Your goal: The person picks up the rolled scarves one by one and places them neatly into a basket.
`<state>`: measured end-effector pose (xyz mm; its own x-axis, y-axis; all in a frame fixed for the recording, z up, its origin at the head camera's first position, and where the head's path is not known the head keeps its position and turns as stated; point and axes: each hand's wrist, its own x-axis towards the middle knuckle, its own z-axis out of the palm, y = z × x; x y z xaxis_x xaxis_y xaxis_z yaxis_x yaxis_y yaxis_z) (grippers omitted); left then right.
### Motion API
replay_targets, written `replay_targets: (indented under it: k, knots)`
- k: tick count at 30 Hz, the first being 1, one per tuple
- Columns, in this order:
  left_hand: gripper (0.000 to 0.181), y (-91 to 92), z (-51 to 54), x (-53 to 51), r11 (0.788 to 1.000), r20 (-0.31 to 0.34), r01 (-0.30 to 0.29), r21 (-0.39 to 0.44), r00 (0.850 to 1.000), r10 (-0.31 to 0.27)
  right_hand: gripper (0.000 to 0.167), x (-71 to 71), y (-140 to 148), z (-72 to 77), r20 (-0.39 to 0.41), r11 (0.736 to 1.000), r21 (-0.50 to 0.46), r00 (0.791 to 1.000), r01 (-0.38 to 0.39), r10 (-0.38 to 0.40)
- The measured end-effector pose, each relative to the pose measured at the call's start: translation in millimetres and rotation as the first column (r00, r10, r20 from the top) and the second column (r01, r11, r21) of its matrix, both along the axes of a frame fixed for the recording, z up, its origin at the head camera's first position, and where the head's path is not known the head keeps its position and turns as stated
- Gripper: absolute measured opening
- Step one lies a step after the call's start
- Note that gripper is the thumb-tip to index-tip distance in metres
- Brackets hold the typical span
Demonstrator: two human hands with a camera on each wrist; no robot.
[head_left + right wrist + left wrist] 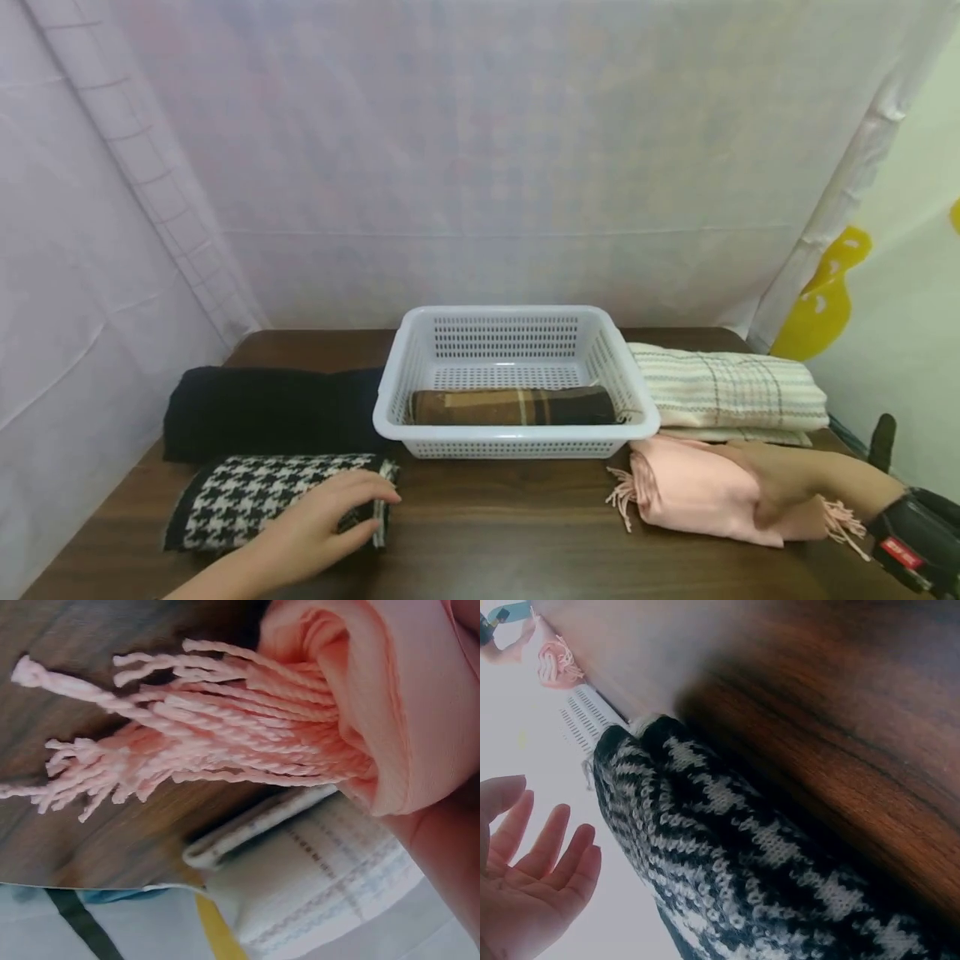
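Observation:
A rolled pink scarf (697,492) with fringed ends lies at the right front of the table, gripped around its right part by the right hand (795,479). In the right wrist view the scarf's fringe (247,727) fills the middle, the hand (442,847) showing only at the right edge. The left hand (322,525) is over the black-and-white houndstooth scarf (247,492) at the left front, fingers relaxed and apart. In the left wrist view that hand (540,885) stands beside the folded houndstooth scarf (705,847), fingers loosely bent, holding nothing.
A white basket (525,432) at the middle back holds a rolled brown and black scarf (487,408). Left of it lies a black folded cloth (270,412); right of it, a white plaid scarf (727,387). Pale curtains stand behind the brown table (495,517).

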<state>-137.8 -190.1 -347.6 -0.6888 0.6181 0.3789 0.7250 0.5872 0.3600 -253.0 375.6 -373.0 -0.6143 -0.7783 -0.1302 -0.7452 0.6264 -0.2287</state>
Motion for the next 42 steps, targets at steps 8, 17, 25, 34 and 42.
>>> replay_targets:
  k: [8, 17, 25, 34, 42]
  knots:
    - [0.028, 14.1, 2.6, -3.4, 1.0, -0.065, -0.025, -0.009, 0.998, 0.024, 0.101, 0.9, -43.4, -0.4, -0.009, 0.998, -0.023, 0.998, -0.057, 0.057]
    - [0.033, 41.3, 12.2, -2.6, 0.987, 0.029, -0.126, -0.098, 0.991, 0.13, 0.098, 11.3, -131.2, 5.5, -0.071, 0.988, 0.029, 0.985, -0.154, 0.155]
    - [0.05, 66.4, 7.4, -6.9, 0.973, 0.021, -0.015, -0.232, 1.0, 0.02, 0.101, 38.2, -204.7, 6.9, 0.018, 0.996, -0.006, 0.996, -0.091, 0.092]
    - [0.071, 76.8, -6.5, -12.0, 0.908, -0.038, -0.021, -0.419, 0.999, 0.006, 0.094, 55.4, -251.9, 9.7, -0.08, 0.996, 0.028, 0.993, -0.087, 0.089]
    - [0.088, 76.6, -9.3, -18.9, 0.9, 0.202, 0.011, -0.436, 0.976, 0.085, 0.094, 78.8, -240.8, 9.6, -0.337, 0.993, 0.056, 0.934, -0.104, 0.117]
